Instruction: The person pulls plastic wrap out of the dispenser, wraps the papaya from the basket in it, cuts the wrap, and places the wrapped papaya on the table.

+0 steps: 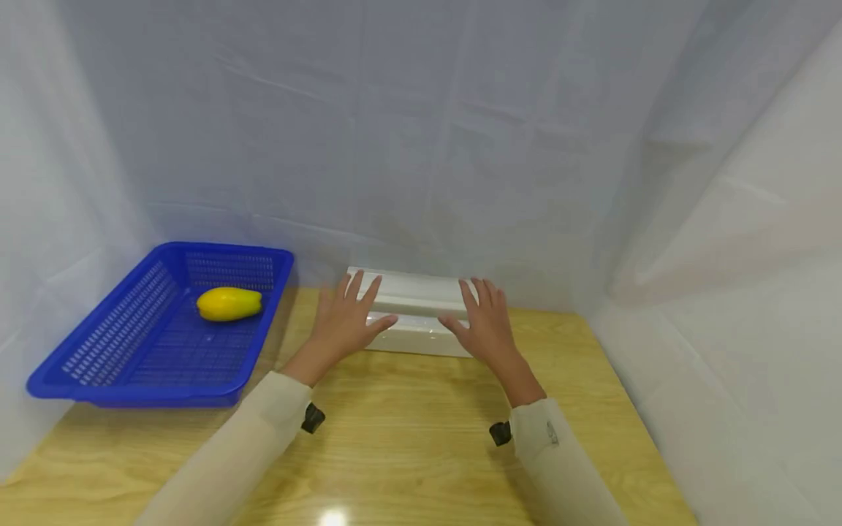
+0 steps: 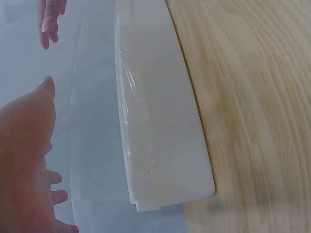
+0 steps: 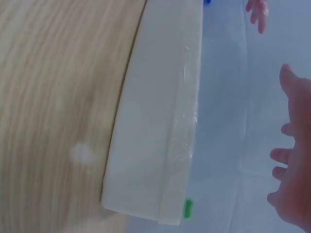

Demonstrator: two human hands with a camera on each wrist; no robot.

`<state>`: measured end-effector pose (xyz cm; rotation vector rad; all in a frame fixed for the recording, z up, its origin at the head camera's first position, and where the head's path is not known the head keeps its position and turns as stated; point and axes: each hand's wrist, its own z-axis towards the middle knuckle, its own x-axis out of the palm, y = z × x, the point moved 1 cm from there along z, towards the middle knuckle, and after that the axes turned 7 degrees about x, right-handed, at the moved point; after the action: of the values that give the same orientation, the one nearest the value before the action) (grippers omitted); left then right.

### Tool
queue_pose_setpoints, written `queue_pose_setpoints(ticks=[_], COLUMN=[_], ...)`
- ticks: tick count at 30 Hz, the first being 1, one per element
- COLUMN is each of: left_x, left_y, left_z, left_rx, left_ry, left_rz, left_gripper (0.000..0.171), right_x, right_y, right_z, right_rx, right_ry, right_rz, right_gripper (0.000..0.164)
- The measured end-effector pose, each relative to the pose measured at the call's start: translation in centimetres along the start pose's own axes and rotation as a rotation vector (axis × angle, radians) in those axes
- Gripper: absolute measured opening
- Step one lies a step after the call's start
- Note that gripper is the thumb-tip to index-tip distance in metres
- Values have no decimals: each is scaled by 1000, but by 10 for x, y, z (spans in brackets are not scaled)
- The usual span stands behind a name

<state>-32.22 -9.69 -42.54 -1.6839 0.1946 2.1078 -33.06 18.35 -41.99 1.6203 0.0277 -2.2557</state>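
Note:
A long white box (image 1: 421, 343) lies crosswise at the back of the table, with shiny clear film along its upper edge; it looks like a cling film dispenser. In the right wrist view a small green tab (image 3: 188, 208) sticks out at its end. My left hand (image 1: 340, 327) is over the box's left end, fingers spread and holding nothing. Over the right end is my right hand (image 1: 487, 329), likewise spread, with nothing in it. In both wrist views the hands look apart from the box (image 2: 165, 126).
At the left stands a blue plastic basket (image 1: 148, 394) with slotted walls. Inside it lies a yellow, papaya-like fruit (image 1: 228, 304). White sheeting (image 1: 421, 146) hangs behind the wooden table (image 1: 408, 438) and along both sides.

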Motion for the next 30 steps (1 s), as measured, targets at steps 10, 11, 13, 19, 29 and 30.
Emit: queue_pose_setpoints(ticks=[10,11,13,19,29,30], left_x=[1,2,4,13,24,25], left_y=[0,0,1,7,20,21], left_z=[-36,-40,-47,-62,-75,-76], left_rx=[-46,-50,-57,-101,-226,-242], left_ry=[-44,-51,-72,-111,-188,-189], left_rz=[-82,-89,-102,-174,-340,-363], left_gripper=[89,89,89,85,71,70], right_x=[7,8,11,18,28,29], right_y=[2,1,-2,-11,-24,-25], right_z=[-29,-33,-39,-53,-70,-72], right_rx=[7,6,2,47,219,234], right_ry=[26,22,8,5,31,34], right_rz=[13,20,40,116,284,305], right_gripper=[86,86,84,79,72,71])
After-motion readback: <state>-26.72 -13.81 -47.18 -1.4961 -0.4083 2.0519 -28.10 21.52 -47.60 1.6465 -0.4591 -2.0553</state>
